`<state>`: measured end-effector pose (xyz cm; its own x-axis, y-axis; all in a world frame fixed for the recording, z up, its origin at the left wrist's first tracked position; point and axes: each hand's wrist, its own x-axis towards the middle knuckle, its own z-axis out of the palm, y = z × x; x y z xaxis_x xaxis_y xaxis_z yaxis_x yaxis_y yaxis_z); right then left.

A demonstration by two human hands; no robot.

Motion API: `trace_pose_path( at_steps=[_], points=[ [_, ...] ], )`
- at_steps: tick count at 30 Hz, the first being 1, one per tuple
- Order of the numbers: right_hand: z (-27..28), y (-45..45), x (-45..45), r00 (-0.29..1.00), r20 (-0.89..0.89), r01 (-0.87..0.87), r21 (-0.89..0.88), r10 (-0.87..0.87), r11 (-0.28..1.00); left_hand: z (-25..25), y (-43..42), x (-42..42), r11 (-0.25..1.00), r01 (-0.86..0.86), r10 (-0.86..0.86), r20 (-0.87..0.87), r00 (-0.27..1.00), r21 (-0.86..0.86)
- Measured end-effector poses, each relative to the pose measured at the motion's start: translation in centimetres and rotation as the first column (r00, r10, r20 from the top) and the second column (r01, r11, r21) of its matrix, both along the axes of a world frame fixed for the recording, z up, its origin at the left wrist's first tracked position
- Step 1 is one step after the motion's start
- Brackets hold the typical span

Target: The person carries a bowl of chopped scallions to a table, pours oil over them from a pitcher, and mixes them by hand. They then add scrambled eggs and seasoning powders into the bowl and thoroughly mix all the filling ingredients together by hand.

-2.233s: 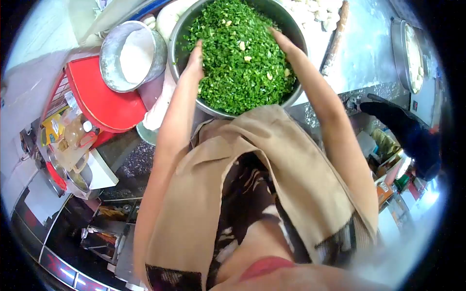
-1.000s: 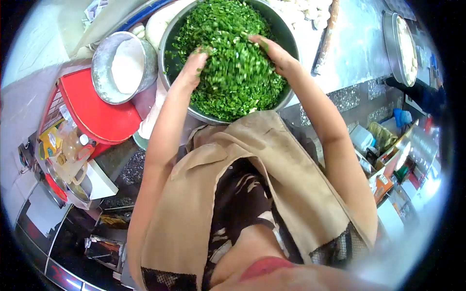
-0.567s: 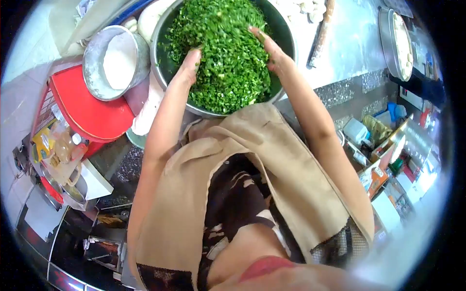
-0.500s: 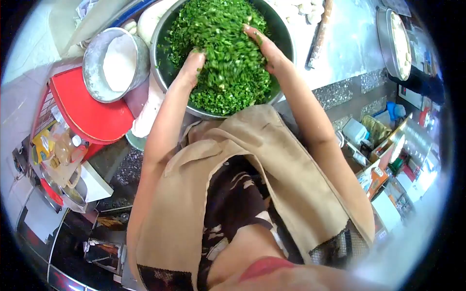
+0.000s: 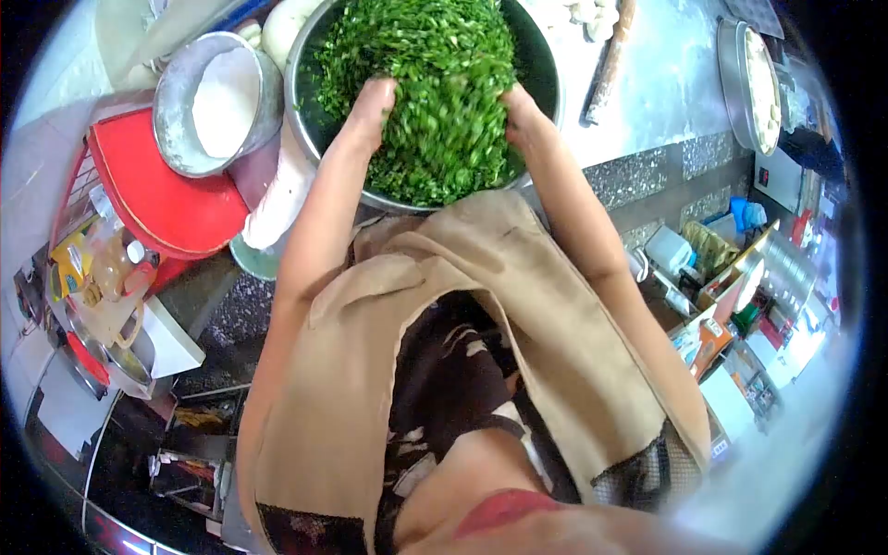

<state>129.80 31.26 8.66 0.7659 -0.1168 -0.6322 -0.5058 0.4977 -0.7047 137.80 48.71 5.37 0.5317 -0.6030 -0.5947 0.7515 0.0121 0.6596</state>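
Greens (image 5: pixel 442 116) between left hand (image 5: pixel 375 102) and right hand (image 5: pixel 521 113), gap inside bowl's right rim (image 5: pixel 558 88)

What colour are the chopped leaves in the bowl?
The chopped leaves are green; head view.

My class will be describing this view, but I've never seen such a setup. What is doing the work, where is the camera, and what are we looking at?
There is no machine here, just a person's bare left hand and right hand. One camera, worn on the head, looks forward and down, so the tan apron shows below. Both hands are in the chopped greens inside a big metal bowl; the fingers are mostly hidden, so their grip is unclear. Right of the bowl, a brown stick and pale lumps lie on the worktop. To its left is a metal pot containing something white.
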Motion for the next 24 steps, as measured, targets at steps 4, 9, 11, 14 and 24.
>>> trace_pose_path(
  at_steps=[4, 9, 11, 14, 24],
  points=[
    [2.0, -1.3, -2.2, 0.993, -0.11, 0.022, -0.244, -0.05, 0.97, -0.5, 2.0, -1.6, 0.95, -0.286, 0.227, 0.356, 0.907, 0.123],
    [-5.6, 1.7, -2.8, 0.861, -0.342, 0.448, 0.165, -0.375, 0.879, -6.7, 2.5, -3.8, 0.883, -0.411, 0.446, -0.136, 0.884, 0.228],
    [-4.9, 2.6, -0.8, 0.817, -0.4, 0.523, 0.211, -0.415, 0.826, -2.7, 1.3, -2.6, 0.946, -0.314, 0.322, -0.381, 0.867, 0.084],
    [-0.5, 2.2, 0.0, 0.93, -0.279, 0.313, 0.269, -0.238, 0.911, -1.8, 1.8, -2.4, 0.96, -0.276, 0.258, -0.229, 0.939, -0.047],
    [1.9, 3.8, -3.9, 0.893, -0.376, 0.33, 0.176, -0.246, 0.928, -4.0, 3.0, -5.1, 0.823, -0.565, 0.569, -0.082, 0.819, 0.062]
  ],
)
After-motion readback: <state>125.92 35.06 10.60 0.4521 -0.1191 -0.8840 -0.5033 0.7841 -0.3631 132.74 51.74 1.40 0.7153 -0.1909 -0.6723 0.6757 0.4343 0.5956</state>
